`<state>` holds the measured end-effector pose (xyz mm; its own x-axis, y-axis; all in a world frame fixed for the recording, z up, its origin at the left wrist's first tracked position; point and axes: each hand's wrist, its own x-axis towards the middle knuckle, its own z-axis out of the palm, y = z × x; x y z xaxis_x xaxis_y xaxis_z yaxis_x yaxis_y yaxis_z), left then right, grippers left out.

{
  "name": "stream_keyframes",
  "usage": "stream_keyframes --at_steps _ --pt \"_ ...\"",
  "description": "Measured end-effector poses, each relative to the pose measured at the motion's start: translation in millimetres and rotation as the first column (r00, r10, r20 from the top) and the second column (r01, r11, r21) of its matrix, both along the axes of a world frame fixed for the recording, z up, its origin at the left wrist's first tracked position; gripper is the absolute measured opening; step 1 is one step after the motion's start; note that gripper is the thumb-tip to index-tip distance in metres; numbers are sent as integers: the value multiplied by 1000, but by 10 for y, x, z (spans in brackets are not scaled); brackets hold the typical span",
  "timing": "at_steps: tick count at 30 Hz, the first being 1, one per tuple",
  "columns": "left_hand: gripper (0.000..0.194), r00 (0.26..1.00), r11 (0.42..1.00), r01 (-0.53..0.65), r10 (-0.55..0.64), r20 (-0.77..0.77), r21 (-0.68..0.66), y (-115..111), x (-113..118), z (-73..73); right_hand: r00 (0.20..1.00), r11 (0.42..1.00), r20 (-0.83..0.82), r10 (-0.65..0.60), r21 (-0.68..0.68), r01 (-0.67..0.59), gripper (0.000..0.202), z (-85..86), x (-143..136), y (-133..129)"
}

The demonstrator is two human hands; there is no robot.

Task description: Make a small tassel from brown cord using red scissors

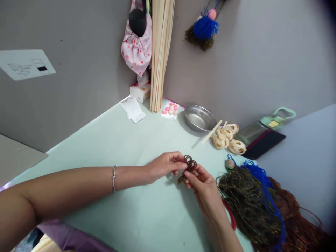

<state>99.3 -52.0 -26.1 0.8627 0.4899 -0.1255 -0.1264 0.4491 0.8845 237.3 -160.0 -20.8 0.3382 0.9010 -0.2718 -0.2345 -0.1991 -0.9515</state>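
Observation:
Near the middle of the pale green table (126, 147), both hands meet at a small looped bundle of brown cord (190, 163). My left hand (168, 164) reaches in from the left and pinches the bundle between thumb and fingers. From the lower right, my right hand (203, 183) grips its lower part, thumb on top. Several loops stand up above the fingertips, and a frayed end sticks out below. Parts of the cord are hidden behind the fingers. To the right lies a heap of dark green cord (244, 196) with a strand of blue cord (265, 189) over it.
Brown cord (294, 210) lies at the far right. Behind stand a metal bowl (201, 119), woven strip balls (224, 136), a bottle (256, 129) and a dark phone-like slab (264, 144). Flat wooden strips (160, 56) lean in the corner beside a tissue pack (140, 92).

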Motion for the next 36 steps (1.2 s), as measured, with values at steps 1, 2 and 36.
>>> stream_keyframes --at_steps 1,2,36 --pt "32 1000 1000 -10 10 -1 3 0 13 8 999 1000 17 29 -3 -29 29 -1 -7 0" --pt "32 1000 1000 -10 10 -1 3 -1 26 13 998 999 30 54 -8 -54 30 -3 -14 -1" --pt "14 990 862 -87 131 -52 500 -69 1 -58 979 986 -120 -163 -52 158 28 21 -4 24"
